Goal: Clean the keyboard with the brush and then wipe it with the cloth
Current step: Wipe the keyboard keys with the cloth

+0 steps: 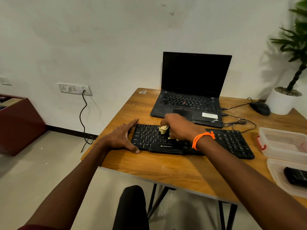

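A black keyboard (232, 141) lies across the wooden table (166, 170). My right hand (179, 127), with an orange cord bracelet at the wrist, grips a crumpled pale yellow cloth (163, 129) and presses it on the keys of the keyboard's left half. My left hand (123, 136) rests on the table at the keyboard's left end, its fingers along the far corner and its thumb against the near edge. I see no brush on the table.
An open black laptop (191, 90) stands behind the keyboard, cables (237, 122) trailing to its right. A black mouse (260, 108) and a white plant pot (280, 100) sit far right. Two clear plastic containers (282, 143) sit at the right edge, the nearer holding a black object (295, 177).
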